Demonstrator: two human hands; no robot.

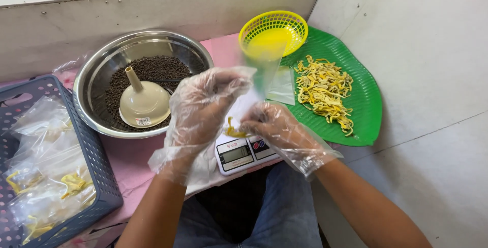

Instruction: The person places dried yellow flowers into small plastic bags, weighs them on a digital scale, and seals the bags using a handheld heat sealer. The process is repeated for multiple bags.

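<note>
Both hands wear loose clear plastic gloves and meet above a small digital scale (242, 152) at the near edge of the pink bench (133, 157). The left hand (203, 106) has its grip pinched on the upper part of a clear plastic bag (264, 65), which is blurred; the right hand (279, 130) pinches the bag's lower part, where a few yellow strips (233, 130) show. Behind the scale, toward the far edge, a steel bowl (104, 70) holds dark granules (152, 69) and an upturned cream funnel (144, 103). At the right edge, a green leaf-shaped tray (367, 100) carries yellow shreds (324, 93), with a yellow basket (274, 30) at its far end. At the left edge, a blue crate (94, 166) holds filled bags (48, 172).
</note>
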